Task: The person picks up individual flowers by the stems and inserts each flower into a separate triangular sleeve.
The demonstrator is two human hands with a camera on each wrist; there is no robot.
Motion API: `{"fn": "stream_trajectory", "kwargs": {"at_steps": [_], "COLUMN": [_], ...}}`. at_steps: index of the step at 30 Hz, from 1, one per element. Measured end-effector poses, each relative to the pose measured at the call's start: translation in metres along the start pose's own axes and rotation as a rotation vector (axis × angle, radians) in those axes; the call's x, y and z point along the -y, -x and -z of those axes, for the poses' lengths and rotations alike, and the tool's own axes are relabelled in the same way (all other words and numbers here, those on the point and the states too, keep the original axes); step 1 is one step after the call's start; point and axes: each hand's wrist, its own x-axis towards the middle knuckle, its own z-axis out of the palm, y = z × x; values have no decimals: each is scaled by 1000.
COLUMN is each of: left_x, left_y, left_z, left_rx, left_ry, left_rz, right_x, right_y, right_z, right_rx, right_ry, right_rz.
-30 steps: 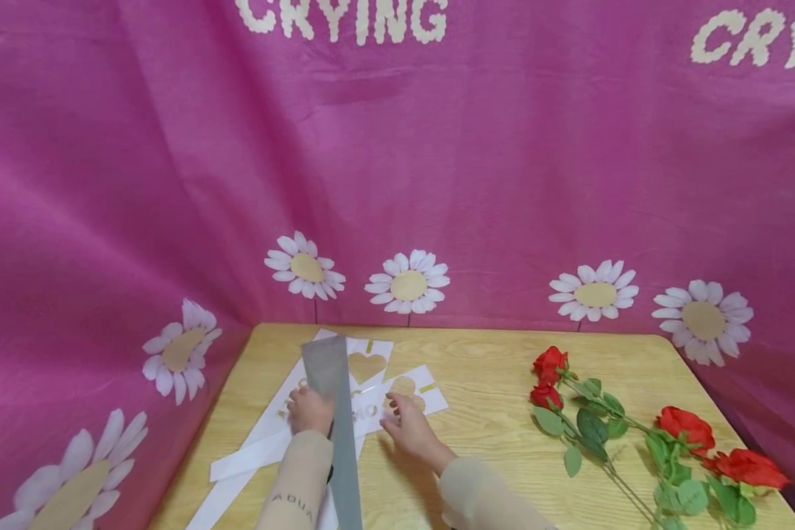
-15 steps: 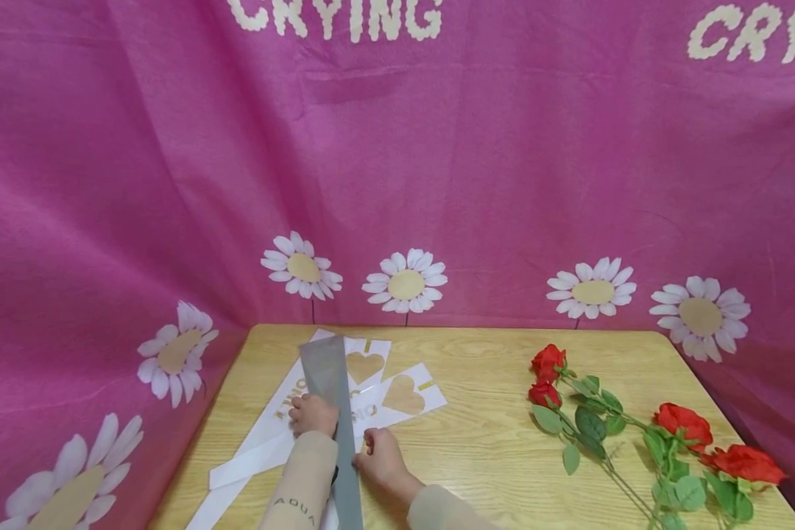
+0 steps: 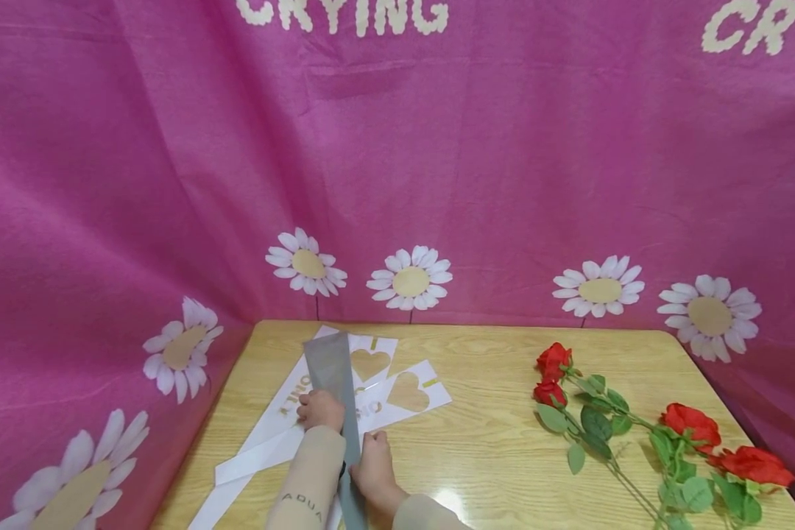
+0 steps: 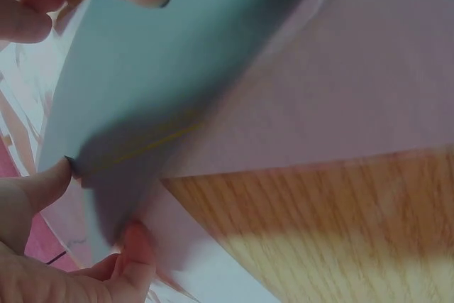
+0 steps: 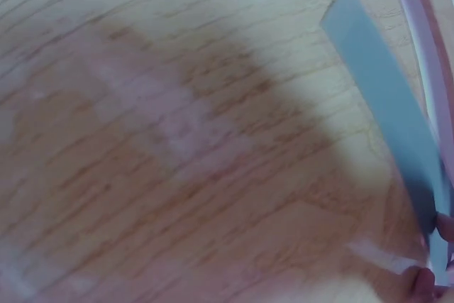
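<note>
A long grey sheet [image 3: 330,361], folded into a narrow strip, lies over white sheets [image 3: 430,397] with tan hearts and "ONLY" lettering. My left hand [image 3: 321,410] pinches the grey sheet's left edge; in the left wrist view its thumb [image 4: 50,186] and a finger [image 4: 138,246] hold that edge beside a thin yellow line. On the opposite edge, nearer to me, my right hand [image 3: 374,467] grips the strip. The right wrist view shows only fingertips [image 5: 423,282] of it at the strip's side. The grey strip's near end [image 5: 347,15] rests on the table there.
Red roses [image 3: 553,361] with green leaves lie on the right of the wooden table [image 3: 483,412]. White paper bands [image 3: 258,456] cross at the left. A pink cloth [image 3: 490,177] with printed daisies hangs behind and at both sides.
My right hand has moved from above the heart on the white sheet, leftward and nearer to me, onto the grey sheet's right edge. The left hand stays about where it was.
</note>
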Motion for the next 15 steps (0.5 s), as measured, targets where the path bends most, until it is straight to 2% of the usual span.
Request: {"fn": "stream_trajectory", "kwargs": {"at_steps": [3,10,15], "left_x": [-1,-1,2], "left_y": [0,-2,-4], "left_z": [0,0,-1], "left_rx": [1,15,19], "left_ry": [14,-8,97], "left_rz": [3,27,25], "right_x": [1,1,-1], "right_y": [0,3,4], "right_z": [1,1,1], "right_rx": [0,-83,-98], "right_ry": [7,42,50], "right_rz": [-15,47,79]}}
